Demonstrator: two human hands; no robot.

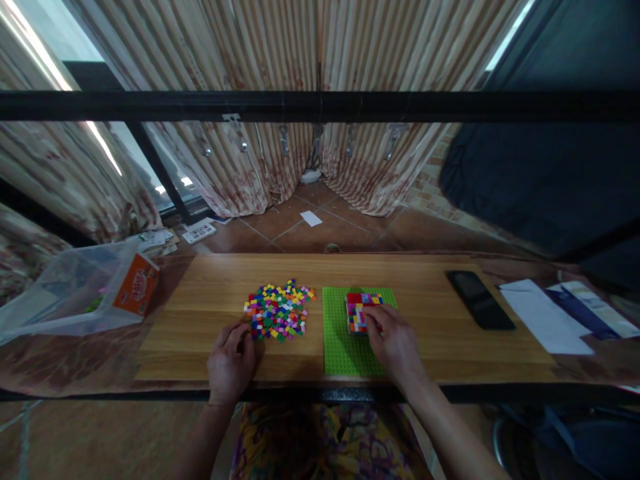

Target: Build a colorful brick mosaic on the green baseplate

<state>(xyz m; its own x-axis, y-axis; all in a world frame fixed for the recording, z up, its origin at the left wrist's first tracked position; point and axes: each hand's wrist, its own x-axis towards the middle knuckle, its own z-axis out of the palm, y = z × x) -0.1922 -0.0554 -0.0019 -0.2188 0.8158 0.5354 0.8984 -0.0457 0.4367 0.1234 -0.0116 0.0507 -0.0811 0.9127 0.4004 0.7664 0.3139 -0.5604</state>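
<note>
A heap of small multicoloured toy bricks (280, 312) lies on the wooden board, left of centre. At the heap's left edge rests my left hand (232, 360), its fingers curled together; whether a brick is between them is hidden. To the right lies a green studded baseplate (345, 357), bearing a low block of many-coloured bricks (356, 300). My right hand (397, 343) reaches over the baseplate from the right. Its thumb and forefinger are pinched at the top of the brick block, covering part of it, and anything in the pinch is too small to make out.
A black phone (480, 300) lies toward the right end of the wooden board (190, 347). White papers (545, 313) are beyond it. On the left, a clear plastic bin (85, 287) with an orange label lies tipped. A black bar (310, 107) crosses above the far side.
</note>
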